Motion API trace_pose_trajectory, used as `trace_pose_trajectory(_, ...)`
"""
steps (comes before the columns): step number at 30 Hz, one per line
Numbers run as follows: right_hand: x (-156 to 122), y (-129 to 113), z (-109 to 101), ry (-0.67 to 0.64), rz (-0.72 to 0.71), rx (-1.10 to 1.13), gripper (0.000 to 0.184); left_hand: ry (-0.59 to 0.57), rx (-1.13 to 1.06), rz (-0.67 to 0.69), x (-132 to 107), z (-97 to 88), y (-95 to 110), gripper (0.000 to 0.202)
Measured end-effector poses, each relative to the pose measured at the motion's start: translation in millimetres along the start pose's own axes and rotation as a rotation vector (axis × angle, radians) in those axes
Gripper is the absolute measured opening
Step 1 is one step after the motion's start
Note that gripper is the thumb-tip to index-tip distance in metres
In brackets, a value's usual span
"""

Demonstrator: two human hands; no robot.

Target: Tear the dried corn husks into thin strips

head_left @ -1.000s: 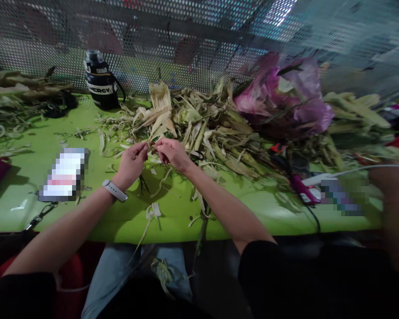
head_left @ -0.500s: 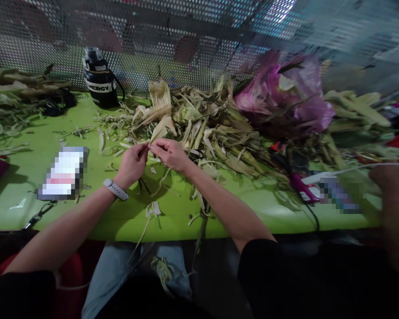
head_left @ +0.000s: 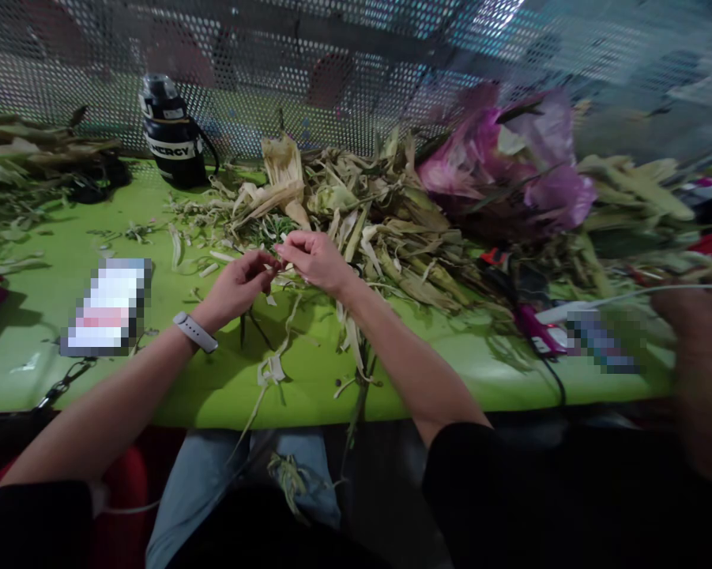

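L hand [head_left: 237,289], R hand [head_left: 317,261] fingertips together, can't tell grip; corn husks [head_left: 385,237] prob. light, tearable, pinch thick end

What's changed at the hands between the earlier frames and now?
The pale husk leaf that stuck up beyond the fingertips is no longer visible there; where it went can't be told. The right hand has shifted slightly forward and to the right, and the left hand has loosened its pinch. Bottle, phone, pink bag and main husk pile stayed put.
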State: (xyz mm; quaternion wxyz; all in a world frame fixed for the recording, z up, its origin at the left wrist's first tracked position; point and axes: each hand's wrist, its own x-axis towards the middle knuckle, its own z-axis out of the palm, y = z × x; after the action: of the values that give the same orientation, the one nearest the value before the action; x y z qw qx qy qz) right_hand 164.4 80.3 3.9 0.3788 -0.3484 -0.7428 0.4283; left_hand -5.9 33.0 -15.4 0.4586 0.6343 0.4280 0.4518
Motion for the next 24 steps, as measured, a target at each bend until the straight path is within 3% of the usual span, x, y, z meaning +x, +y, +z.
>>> trace_pose_trajectory(5, 1, -1, -2, 0.007, 0.029, 0.088, 0.035, -0.055, -0.270, -0.144, -3, 0.9, 3, 0.025)
trace_pose_trajectory(11, 0, -7, -11, -0.073, 0.082, 0.109, 0.030, 0.028, -0.304, -0.232, -2, -2.8, 4, 0.037)
trace_pose_trajectory(16, -4, -13, -28, -0.093, 0.062, -0.193, 0.020, 0.137, -0.367, -0.223, 3, -6.3, 3, 0.037)
trace_pose_trajectory(19, -9, -20, -32, -0.176, 0.086, -0.381, 0.015, 0.171, -0.387, -0.204, 5, -7.2, -1, 0.037)
trace_pose_trajectory(22, -11, -23, -32, -0.238, 0.066, -0.446, 0.019, 0.162, -0.348, -0.184, 5, -7.4, -3, 0.034)
trace_pose_trajectory(24, -10, -20, -32, -0.212, 0.006, -0.392, 0.024, 0.153, -0.311, -0.184, 5, -7.3, -3, 0.032)
